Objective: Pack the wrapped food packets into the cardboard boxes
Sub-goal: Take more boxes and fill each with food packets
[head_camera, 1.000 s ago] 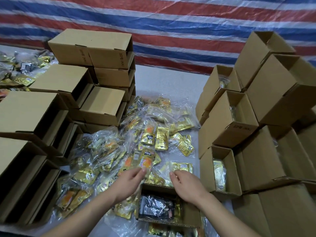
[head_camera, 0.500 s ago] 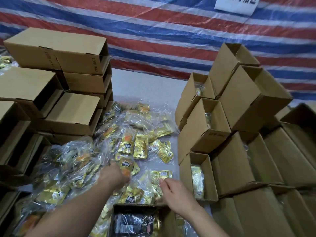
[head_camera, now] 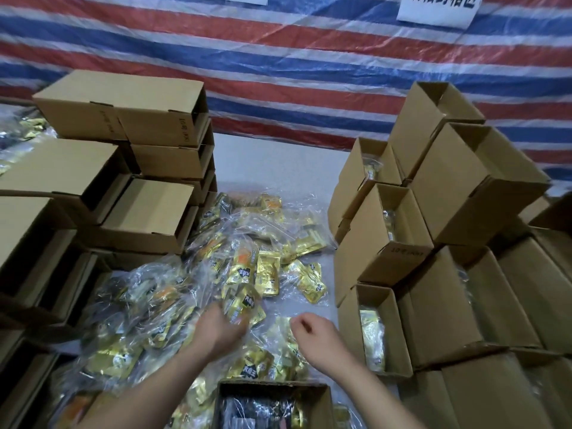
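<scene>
A heap of clear bags with gold and orange food packets [head_camera: 247, 267] covers the middle of the table. My left hand [head_camera: 216, 329] lies on the heap and its fingers curl round a gold packet [head_camera: 240, 305]. My right hand [head_camera: 315, 331] hovers just right of it with fingers loosely curled and nothing in them. Right below my hands stands an open cardboard box [head_camera: 272, 390] with dark packets inside.
Stacked cardboard boxes [head_camera: 148, 212] on their sides fill the left. More open boxes [head_camera: 380, 329], some with a packet inside, are piled on the right. A striped tarp [head_camera: 278, 72] hangs behind. Bare table [head_camera: 272, 162] shows at the back between the stacks.
Both hands moved forward from the box's rim onto the heap. My left hand has taken hold of a gold packet. The view tilted upward.
</scene>
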